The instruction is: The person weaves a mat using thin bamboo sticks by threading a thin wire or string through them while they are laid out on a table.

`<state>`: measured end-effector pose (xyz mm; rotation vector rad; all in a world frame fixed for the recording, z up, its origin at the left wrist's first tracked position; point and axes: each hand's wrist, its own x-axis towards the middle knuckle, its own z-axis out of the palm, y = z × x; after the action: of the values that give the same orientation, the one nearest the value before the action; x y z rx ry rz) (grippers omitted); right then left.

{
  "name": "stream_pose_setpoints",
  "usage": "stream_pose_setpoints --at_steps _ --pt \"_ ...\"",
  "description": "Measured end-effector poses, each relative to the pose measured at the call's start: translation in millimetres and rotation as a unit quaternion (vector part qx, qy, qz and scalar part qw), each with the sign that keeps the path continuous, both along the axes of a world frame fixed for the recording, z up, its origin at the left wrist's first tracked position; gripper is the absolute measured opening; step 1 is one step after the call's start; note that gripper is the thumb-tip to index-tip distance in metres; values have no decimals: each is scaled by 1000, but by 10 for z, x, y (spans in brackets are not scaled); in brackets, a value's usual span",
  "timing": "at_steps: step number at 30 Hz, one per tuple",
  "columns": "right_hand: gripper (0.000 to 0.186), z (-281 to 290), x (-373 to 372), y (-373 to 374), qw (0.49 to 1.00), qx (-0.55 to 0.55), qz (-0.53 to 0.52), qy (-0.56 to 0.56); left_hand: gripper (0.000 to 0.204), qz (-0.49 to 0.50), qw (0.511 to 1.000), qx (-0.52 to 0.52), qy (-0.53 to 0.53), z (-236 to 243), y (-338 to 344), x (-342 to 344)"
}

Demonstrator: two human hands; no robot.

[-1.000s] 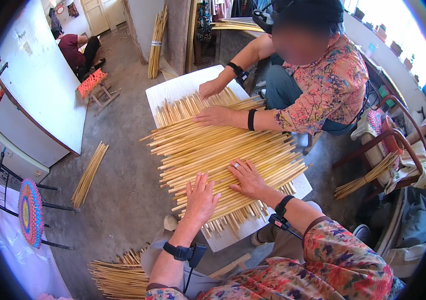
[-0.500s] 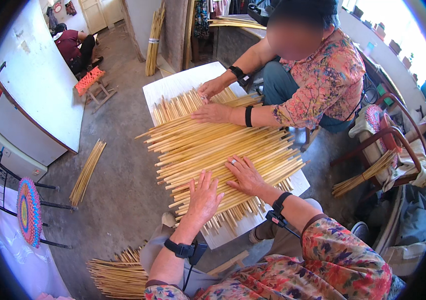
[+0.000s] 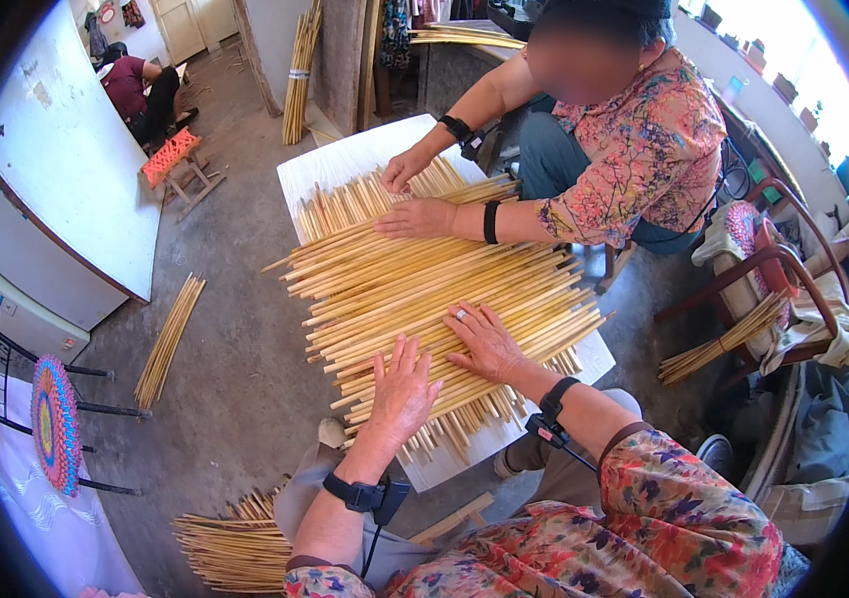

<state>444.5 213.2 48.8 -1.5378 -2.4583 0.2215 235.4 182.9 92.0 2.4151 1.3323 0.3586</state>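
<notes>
Both spread: our left hand [image 3: 402,396] and right hand [image 3: 485,345] on layered sticks [image 3: 414,291].
We judge this steadying; the next move likely calls for even pressure.

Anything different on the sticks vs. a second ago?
Barely. The left hand edges slightly rightward, closer to the right hand. The whole picture drifts a little up and left, likely just the head camera. No visible grab or release. Unchanged: both hands flat on the layered sticks, the co-worker's hands at the far part, the bundle on the floor.
</notes>
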Motion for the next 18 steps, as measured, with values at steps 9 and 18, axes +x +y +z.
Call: stream_pose_setpoints --at_steps 9,18 --pt "62 0 -20 -8 1000 -10 -4 3 48 -2 1000 3 -2 -27 -3 -10" --pt "60 27 49 47 999 -26 -2 26 48 3 1000 -2 -19 -3 42 -12"
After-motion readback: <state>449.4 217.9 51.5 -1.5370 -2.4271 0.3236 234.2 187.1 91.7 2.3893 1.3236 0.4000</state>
